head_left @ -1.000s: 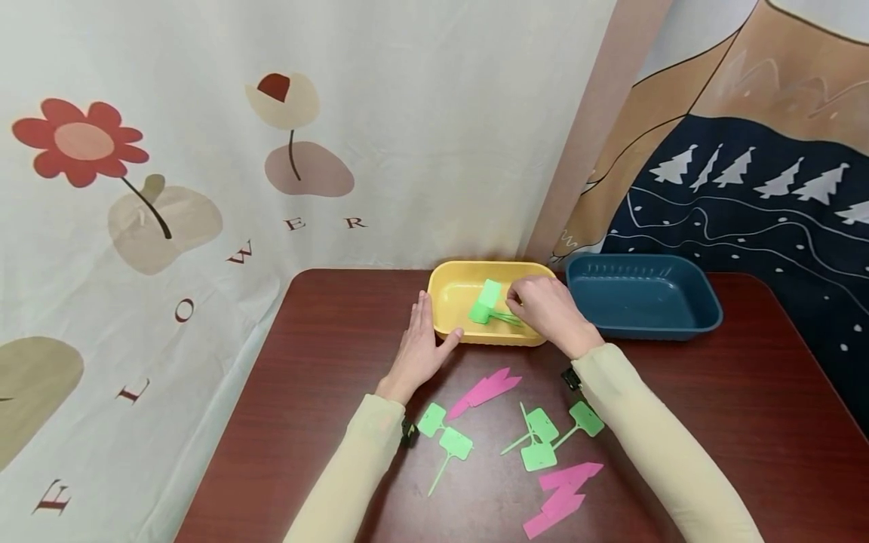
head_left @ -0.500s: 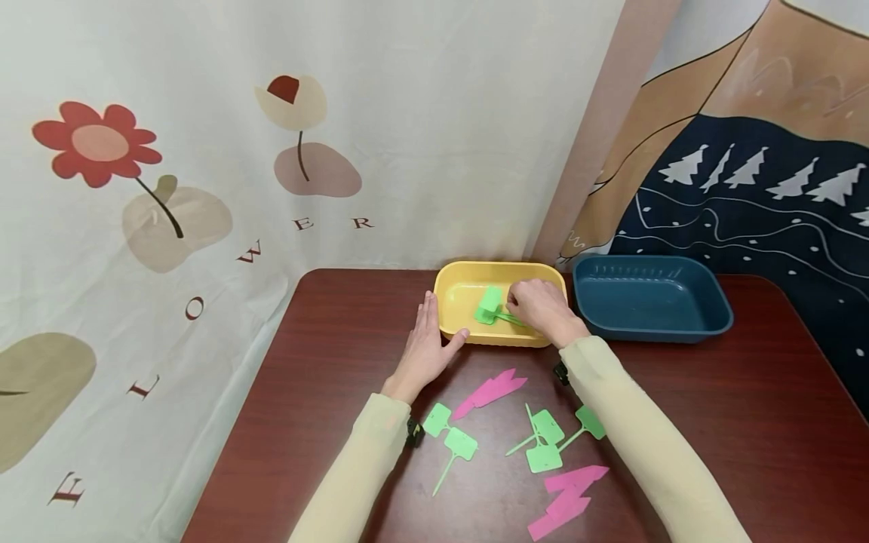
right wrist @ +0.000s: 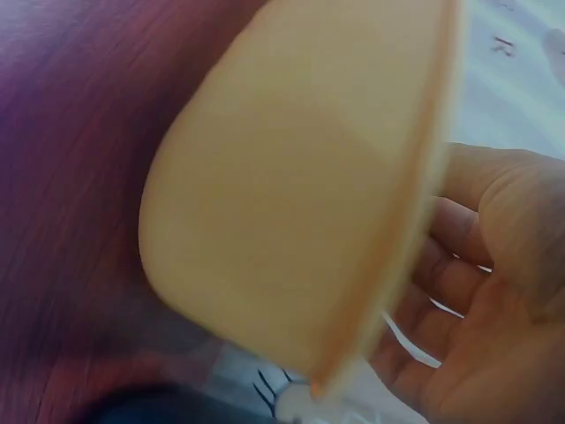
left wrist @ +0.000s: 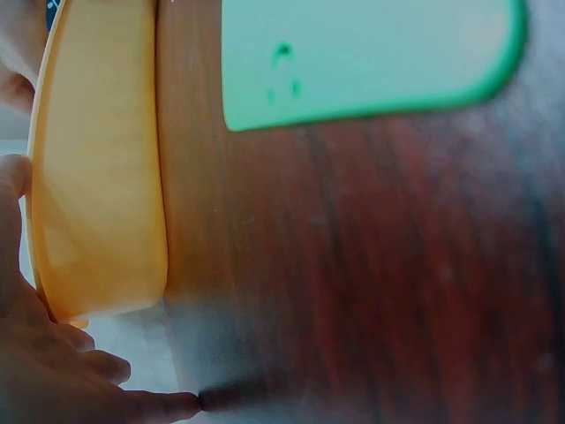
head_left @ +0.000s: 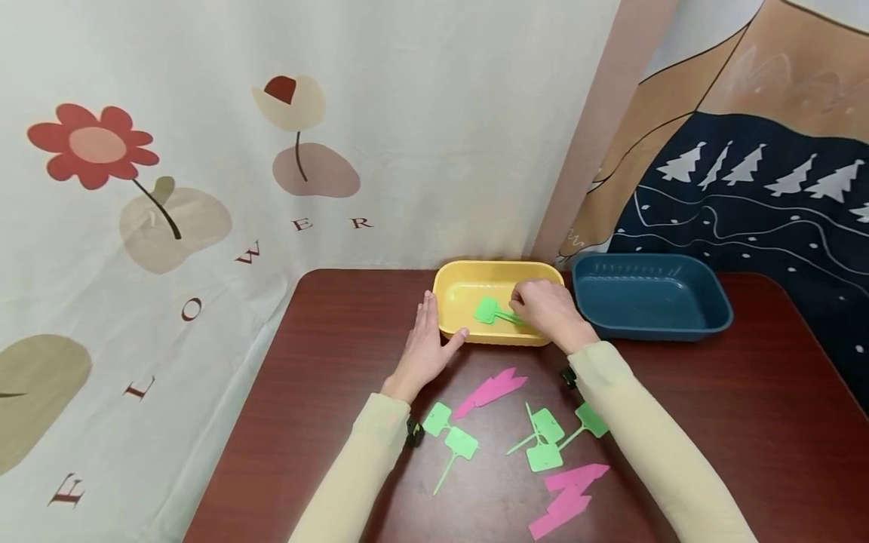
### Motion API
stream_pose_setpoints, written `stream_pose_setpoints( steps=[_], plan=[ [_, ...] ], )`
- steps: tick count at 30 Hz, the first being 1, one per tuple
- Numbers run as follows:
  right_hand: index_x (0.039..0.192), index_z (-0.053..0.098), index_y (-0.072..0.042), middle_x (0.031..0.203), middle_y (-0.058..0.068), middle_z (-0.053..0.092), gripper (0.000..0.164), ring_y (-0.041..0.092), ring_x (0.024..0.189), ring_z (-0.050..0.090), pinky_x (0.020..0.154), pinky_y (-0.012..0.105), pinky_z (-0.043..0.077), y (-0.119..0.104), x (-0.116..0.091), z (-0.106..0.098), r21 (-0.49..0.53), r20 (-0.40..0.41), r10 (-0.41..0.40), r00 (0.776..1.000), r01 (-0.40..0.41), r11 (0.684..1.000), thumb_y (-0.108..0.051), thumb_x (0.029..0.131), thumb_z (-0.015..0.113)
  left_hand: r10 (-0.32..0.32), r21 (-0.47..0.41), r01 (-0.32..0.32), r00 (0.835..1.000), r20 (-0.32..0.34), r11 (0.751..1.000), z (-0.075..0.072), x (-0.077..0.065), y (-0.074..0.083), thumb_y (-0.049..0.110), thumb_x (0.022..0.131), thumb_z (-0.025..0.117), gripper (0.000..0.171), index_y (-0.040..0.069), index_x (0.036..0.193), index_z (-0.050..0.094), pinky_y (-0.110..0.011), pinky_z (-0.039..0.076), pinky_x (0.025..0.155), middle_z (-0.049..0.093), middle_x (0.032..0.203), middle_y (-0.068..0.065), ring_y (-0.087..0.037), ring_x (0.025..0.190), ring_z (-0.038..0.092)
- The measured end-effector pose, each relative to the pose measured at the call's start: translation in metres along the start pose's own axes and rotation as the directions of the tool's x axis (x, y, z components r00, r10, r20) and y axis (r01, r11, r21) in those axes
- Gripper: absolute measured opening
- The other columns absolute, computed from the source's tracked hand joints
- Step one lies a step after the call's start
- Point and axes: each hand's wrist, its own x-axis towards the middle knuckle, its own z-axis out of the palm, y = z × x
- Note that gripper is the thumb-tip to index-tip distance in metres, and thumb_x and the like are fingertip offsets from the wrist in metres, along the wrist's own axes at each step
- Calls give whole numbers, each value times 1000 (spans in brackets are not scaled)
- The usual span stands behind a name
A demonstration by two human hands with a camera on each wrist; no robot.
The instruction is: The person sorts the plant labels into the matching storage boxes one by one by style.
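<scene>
A yellow plastic basin (head_left: 458, 298) stands at the back of the table. My left hand (head_left: 422, 351) rests against its left end, fingers straight along the rim and thumb at the near edge. Over the basin's right side is my right hand (head_left: 548, 311), fingers curled inward above the inside. Green plant labels (head_left: 486, 310) lie stacked in the basin, their thin stems running right, under the right hand, which pinches a stem; the fingertips are hidden in the head view. In the right wrist view the curled fingers (right wrist: 450, 283) hang past the basin's rim.
A dark blue basin (head_left: 652, 294) stands right of the yellow one. In front lie loose green plant labels (head_left: 462, 443), more green ones (head_left: 545, 456), pink pointed strips (head_left: 490, 392) and further pink strips (head_left: 569, 499). A curtain (head_left: 407, 136) hangs behind the table (head_left: 326, 362).
The upper green label in the yellow basin has come down onto the lower one, so a single head shows. Both hands keep nearly the same places; the head view has shifted slightly.
</scene>
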Motion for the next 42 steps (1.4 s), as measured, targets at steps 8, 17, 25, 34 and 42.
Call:
stream_pose_setpoints(
  steps=[8,17,25,34,42],
  plan=[
    [102,78,-4,95,10,73,18,28,85,63,78,46,53,3,-38,-16,27,-77,25,997,-23,999,-20,94,75,-17,-1,17,1000,5,1000,-7,0,-1,57,102,55,100,3,166,-1,-66,22,118,-6,174,-9,-39,158,4],
    [105,76,-6,99,10,73,21,29,87,62,77,48,51,3,-84,-22,11,-98,-17,995,18,1000,-21,91,80,-5,14,5,1000,3,1000,-7,2,-1,56,103,54,99,3,166,-2,-65,24,118,-1,173,-17,-40,158,6],
    [99,77,-11,94,3,71,13,25,88,62,79,47,51,6,-120,-16,-45,-84,-131,988,127,991,-19,89,82,2,28,-2,1000,7,1000,-2,3,-2,56,103,53,99,2,165,-2,-65,25,117,-5,173,-15,-40,158,6],
    [100,77,-12,95,-1,68,17,20,91,63,77,43,50,3,-145,0,-54,-65,-283,957,280,958,-13,85,86,9,26,-9,1000,-1,1000,1,2,1,56,103,55,100,0,165,0,-66,26,117,-10,173,-12,-40,158,3],
    [108,79,-16,106,-6,69,25,14,96,64,82,39,55,4,-153,9,73,36,-439,898,436,897,-5,86,82,20,18,-20,1000,-14,1000,1,2,0,55,102,56,99,0,165,3,-67,25,117,-4,173,-16,-41,158,4]
  ],
)
